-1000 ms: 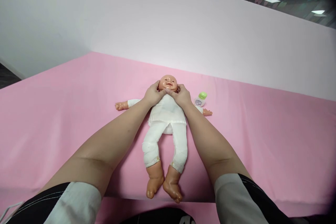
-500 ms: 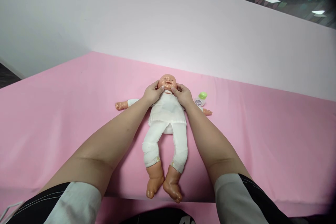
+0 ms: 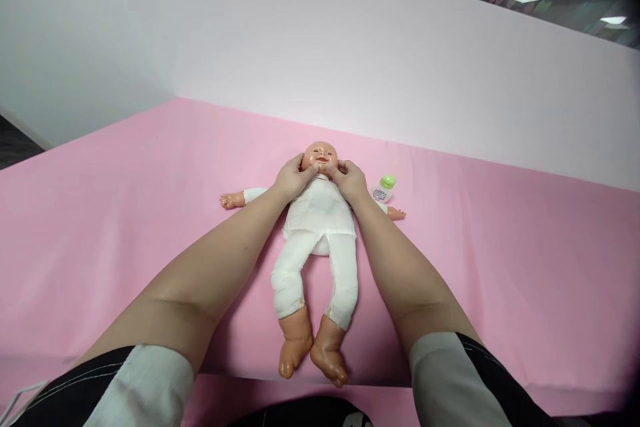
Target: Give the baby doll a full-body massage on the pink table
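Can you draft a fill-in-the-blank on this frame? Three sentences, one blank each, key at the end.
1. The left hand and right hand both touch the doll at its ____.
2. The doll lies on its back on a sheet coloured ____.
3. The small bottle beside the doll's arm has a cap coloured ____.

Missing words: face; pink; green
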A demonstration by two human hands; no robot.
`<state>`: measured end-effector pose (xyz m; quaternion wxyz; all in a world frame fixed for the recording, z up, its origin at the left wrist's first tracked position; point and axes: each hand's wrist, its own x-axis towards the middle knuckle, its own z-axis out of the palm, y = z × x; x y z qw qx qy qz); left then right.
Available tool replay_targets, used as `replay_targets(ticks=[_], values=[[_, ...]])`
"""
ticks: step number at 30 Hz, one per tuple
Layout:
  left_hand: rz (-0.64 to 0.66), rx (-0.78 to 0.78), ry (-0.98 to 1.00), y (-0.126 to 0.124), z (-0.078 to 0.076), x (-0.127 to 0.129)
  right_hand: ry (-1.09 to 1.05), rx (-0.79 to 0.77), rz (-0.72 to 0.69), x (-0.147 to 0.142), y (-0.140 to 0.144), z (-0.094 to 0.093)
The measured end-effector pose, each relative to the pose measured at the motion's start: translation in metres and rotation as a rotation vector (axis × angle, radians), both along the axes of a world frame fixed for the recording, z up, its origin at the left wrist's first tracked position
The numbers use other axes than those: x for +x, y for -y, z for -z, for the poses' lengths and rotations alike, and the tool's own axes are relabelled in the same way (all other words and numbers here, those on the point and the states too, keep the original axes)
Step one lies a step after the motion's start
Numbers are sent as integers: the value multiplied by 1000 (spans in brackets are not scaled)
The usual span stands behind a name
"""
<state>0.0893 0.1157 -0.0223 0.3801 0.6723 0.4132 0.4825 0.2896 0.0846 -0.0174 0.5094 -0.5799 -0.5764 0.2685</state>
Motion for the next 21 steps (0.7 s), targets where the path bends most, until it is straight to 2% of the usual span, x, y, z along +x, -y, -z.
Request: replay_targets(ticks=[4, 11, 16, 21], values=[[-9, 33, -111, 8, -7, -3, 137, -31, 74, -4, 9, -8], [15, 58, -117, 5, -4, -3, 260, -37, 114, -7, 13, -16], [-7, 46, -131, 1, -2, -4, 207, -3, 71, 0, 5, -6], [9, 17, -28, -12, 11, -3, 75, 26, -33, 7, -2, 1]])
